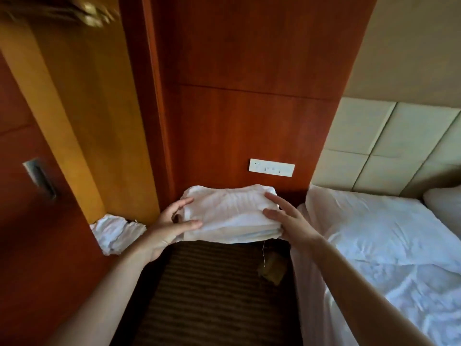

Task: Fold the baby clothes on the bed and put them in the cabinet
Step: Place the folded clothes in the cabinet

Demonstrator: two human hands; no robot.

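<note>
The folded stack of baby clothes (229,216) is at centre frame, above the carpet (199,283), between the cabinet (87,121) on the left and the bed (374,233) on the right. The left hand (169,221) and right hand (290,221) each grip one end, digits laid over the top edge, which clamps the layers so the folds hold. A second folded pile (117,232) lies in the cabinet opening at lower left, the likely destination.

Folded white stack (232,218), several layers, roughly level, gripped at its 9 and 3 o'clock edges by left hand (167,228) and right hand (289,221). Second white pile (116,233) lies inside cabinet (82,121), at 9 o'clock of the stack.
</note>
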